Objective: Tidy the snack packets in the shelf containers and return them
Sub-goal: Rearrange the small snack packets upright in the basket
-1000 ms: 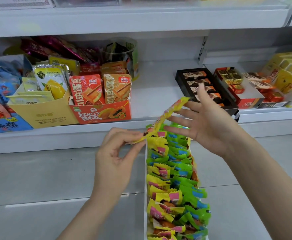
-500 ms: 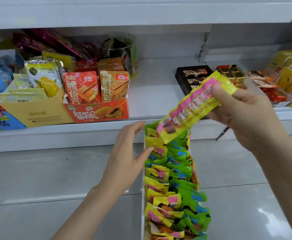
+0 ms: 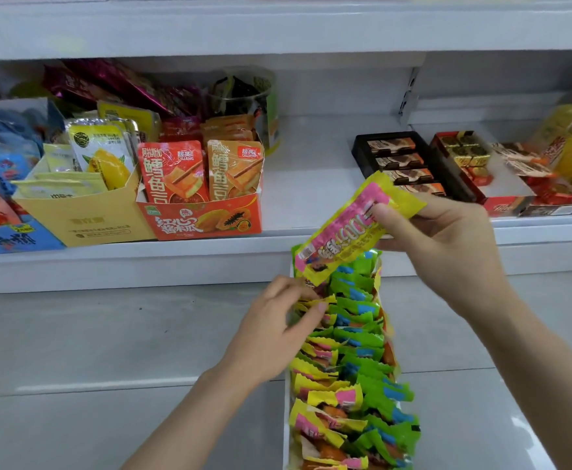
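My right hand (image 3: 447,252) pinches a yellow packet (image 3: 352,228) — long axis slanting down-left toward the container (image 3: 286,418); left hand (image 3: 277,330) grips packets there.

A white shelf (image 3: 298,198) carries, left of the gripped packet, an orange carton (image 3: 206,223) touching a yellow carton (image 3: 84,222), then a blue box (image 3: 10,237); just behind the grip sits a black chocolate tray (image 3: 410,161), red boxes (image 3: 501,184) to its right
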